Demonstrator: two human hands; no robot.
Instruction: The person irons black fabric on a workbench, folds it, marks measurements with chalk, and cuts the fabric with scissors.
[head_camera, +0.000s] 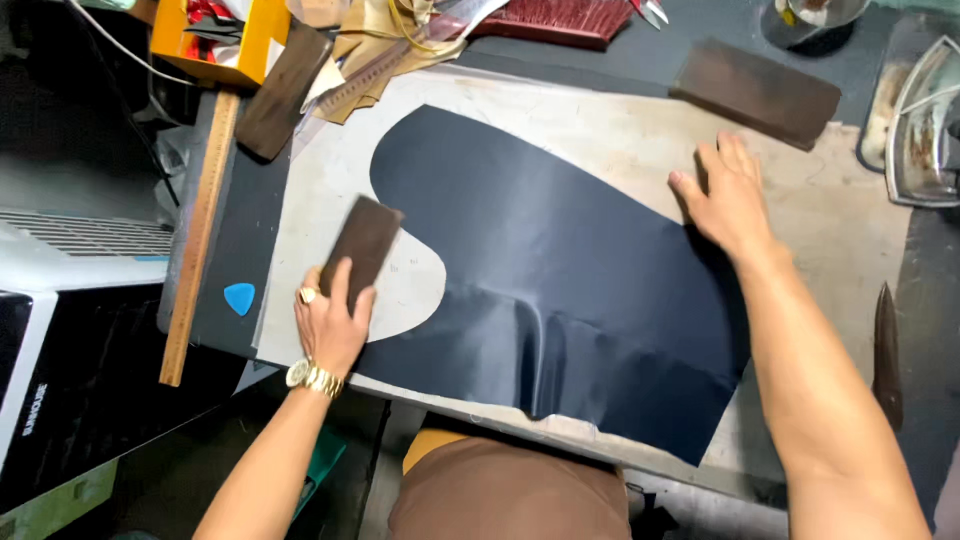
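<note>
Three dark brown rectangular weight blocks: one (361, 247) on the fabric edge, one (282, 92) at upper left, one (756, 93) at upper right. One sheet of dark navy fabric (560, 290). One wooden ruler (200, 240). One blue triangular chalk (240, 298). One red-bristled brush (560, 20).

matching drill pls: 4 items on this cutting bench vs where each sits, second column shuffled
1. dark fabric piece
2. blue triangular chalk
3. wooden ruler
4. brown block

a. along the bench's left edge
b. gripped in the left hand
c. on the dark mat, right of the ruler
d. spread over the pale board, right hand flat on its edge

Pairs: 1-d, 2-c, 3-a, 4-b
</note>
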